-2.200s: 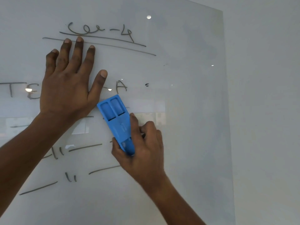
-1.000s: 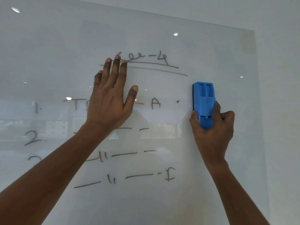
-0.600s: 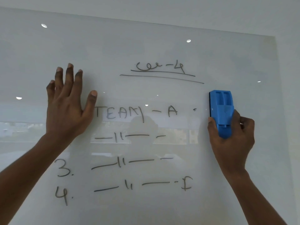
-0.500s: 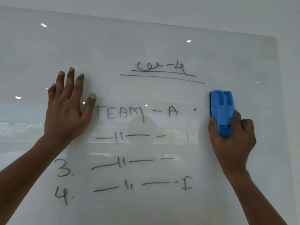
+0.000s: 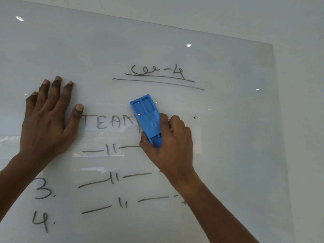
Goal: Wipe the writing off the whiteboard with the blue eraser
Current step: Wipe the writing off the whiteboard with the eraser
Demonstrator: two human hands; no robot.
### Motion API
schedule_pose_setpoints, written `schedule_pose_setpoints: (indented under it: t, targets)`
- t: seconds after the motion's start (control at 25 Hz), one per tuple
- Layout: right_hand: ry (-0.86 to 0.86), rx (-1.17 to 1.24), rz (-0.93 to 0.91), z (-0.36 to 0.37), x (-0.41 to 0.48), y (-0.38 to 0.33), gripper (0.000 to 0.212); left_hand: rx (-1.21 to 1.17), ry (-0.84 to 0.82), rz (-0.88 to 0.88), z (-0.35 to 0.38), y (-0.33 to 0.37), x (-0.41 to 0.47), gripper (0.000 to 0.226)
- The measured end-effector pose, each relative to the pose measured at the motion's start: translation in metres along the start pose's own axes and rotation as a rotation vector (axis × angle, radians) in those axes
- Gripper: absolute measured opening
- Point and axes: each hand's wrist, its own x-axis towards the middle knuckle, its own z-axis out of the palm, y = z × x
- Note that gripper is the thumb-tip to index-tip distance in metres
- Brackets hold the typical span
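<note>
The glossy whiteboard (image 5: 236,120) fills the head view and carries dark marker writing. An underlined heading (image 5: 157,72) sits at the top, the word TEAM (image 5: 108,122) below it, then rows of dashes and the numbers 3 and 4. My right hand (image 5: 171,146) is shut on the blue eraser (image 5: 146,120), pressed flat to the board over the end of TEAM and tilted to the upper left. My left hand (image 5: 49,123) lies flat on the board with fingers spread, left of TEAM, and covers the start of the upper rows.
The board's right edge (image 5: 278,137) meets a plain white wall (image 5: 305,102). Its top edge runs diagonally across the upper part of the view. Ceiling lights reflect as bright spots (image 5: 188,45) on the glass.
My right hand has slid the eraser left from the bare right part of the board onto the TEAM row, covering the dash and the A. The left hand has stayed flat.
</note>
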Motion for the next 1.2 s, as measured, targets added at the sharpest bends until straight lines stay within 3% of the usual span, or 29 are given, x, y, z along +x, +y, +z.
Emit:
schedule_pose_setpoints:
  t: [0.08, 0.12, 0.28, 0.36, 0.6, 0.72, 0.8, 0.92, 1.0, 1.04, 1.08, 1.16, 1.2]
  targets:
    - [0.012, -0.073, -0.021, -0.011, 0.003, 0.030, 0.055, -0.039, -0.008, -0.006, 0.000, -0.002, 0.000, 0.073]
    - [0.055, -0.098, 0.059, -0.018, 0.004, 0.053, 0.055, -0.051, -0.010, -0.006, 0.000, -0.002, 0.001, 0.073]
    - [0.306, -0.081, 0.688, -0.044, 0.022, 0.130, 0.053, -0.027, 0.003, -0.013, -0.003, 0.005, 0.000, 0.072]
    - [0.326, -0.090, 0.778, -0.036, 0.031, 0.120, 0.055, -0.037, 0.016, -0.012, -0.002, 0.005, 0.001, 0.072]
    - [0.021, -0.084, 0.030, -0.003, 0.010, 0.018, 0.056, -0.145, 0.027, 0.001, 0.020, -0.017, 0.002, 0.071]
    - [0.050, -0.183, -0.018, -0.016, 0.019, 0.053, 0.056, -0.180, 0.027, -0.005, 0.027, -0.025, 0.003, 0.067]
    - [0.150, -0.248, 0.201, -0.029, 0.029, 0.096, 0.056, -0.165, 0.023, -0.009, 0.027, -0.025, 0.005, 0.067]
    - [0.248, -0.226, 0.720, -0.052, 0.054, 0.149, 0.059, -0.166, 0.023, 0.011, 0.022, -0.019, 0.003, 0.069]
    - [0.253, -0.217, 0.894, -0.048, 0.069, 0.146, 0.059, -0.163, 0.056, 0.013, 0.022, -0.019, 0.002, 0.069]
    - [0.235, -0.221, 0.834, -0.041, 0.073, 0.131, 0.061, -0.156, 0.057, 0.011, 0.024, -0.018, 0.003, 0.068]
    - [0.214, -0.214, 0.680, -0.032, 0.072, 0.109, 0.063, -0.122, 0.079, -0.005, 0.023, -0.014, 0.004, 0.065]
    - [0.118, -0.165, 0.305, -0.014, 0.055, 0.060, 0.062, -0.122, -0.030, -0.062, 0.029, -0.025, 0.005, 0.063]
    - [0.055, -0.143, 0.156, -0.009, 0.044, 0.043, 0.061, -0.107, 0.003, -0.081, 0.031, -0.029, 0.006, 0.133]
